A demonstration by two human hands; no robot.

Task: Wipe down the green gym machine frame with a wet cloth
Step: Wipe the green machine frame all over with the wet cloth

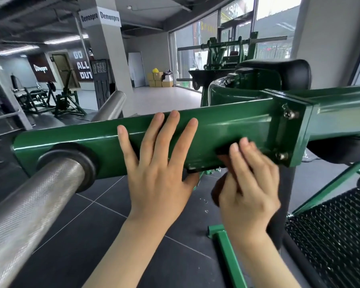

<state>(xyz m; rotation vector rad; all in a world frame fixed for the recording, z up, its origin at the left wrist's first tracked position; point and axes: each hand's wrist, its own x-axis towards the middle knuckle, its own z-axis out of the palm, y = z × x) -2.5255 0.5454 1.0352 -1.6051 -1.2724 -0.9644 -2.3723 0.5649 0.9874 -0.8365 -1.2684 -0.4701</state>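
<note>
A glossy, dark green gym machine frame (227, 129) runs across the view as a square-section beam, its paint bright with reflections along the upper edge. The left hand (156, 163) lies flat against the near face of the beam with its fingers straight and spread, the fingertips reaching up to the top edge and the thumb tucked under the lower edge. Just to the right of it, the right hand (247, 183) has its fingers curled round a dark reddish-brown cloth (222, 179), pressing it against the lower part of the beam's face; most of the cloth is hidden under the fingers, with a bunched part hanging below the beam. Whether the cloth is wet cannot be told.

Right of the right hand, the beam ends in a bolted green flange plate (297, 134) with a bolt (290, 114) near the top and another near the bottom. Left of the left hand, a knurled steel bar (29, 206) sticks out from the beam toward the camera through a black collar (87, 163). Beyond the hands, above the flange, sits a black padded cushion (289, 72). Below the hands lies a dark tiled floor (96, 225), and below and right of the right hand a black checker-plate footplate (333, 235) sits in a green frame.
</note>
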